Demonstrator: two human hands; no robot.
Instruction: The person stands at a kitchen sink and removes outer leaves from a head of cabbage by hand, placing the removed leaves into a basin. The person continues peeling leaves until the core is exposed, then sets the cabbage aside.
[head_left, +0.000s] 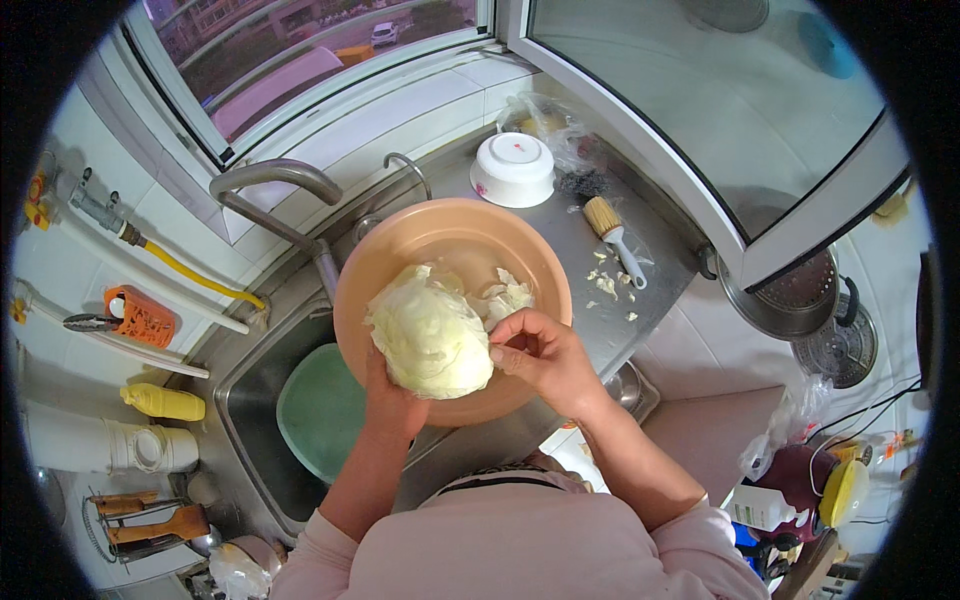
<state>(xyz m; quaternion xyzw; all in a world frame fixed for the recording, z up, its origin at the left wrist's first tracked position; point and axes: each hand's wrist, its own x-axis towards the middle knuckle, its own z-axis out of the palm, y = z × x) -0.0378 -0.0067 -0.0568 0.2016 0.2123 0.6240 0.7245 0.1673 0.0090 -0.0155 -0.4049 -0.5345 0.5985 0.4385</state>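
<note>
A pale green head of cabbage (433, 337) rests in my left hand (394, 397), which supports it from below and the left; the fingers underneath are hidden. My right hand (544, 356) pinches at the cabbage's right edge with thumb and index finger. Both hands are over a large orange plastic basin (525, 232). Inside the basin, torn cabbage leaves (508, 296) lie beyond the cabbage head. The basin stands on the steel sink counter and overlaps the right side of the sink bowl.
A green basin (319, 412) sits in the steel sink (251, 442), with a faucet (277, 180) above. An upturned white bowl (514, 169), a brush (615, 240) and cabbage scraps (606, 283) lie on the counter (555, 259). An open window sash (637, 112) juts over the right side.
</note>
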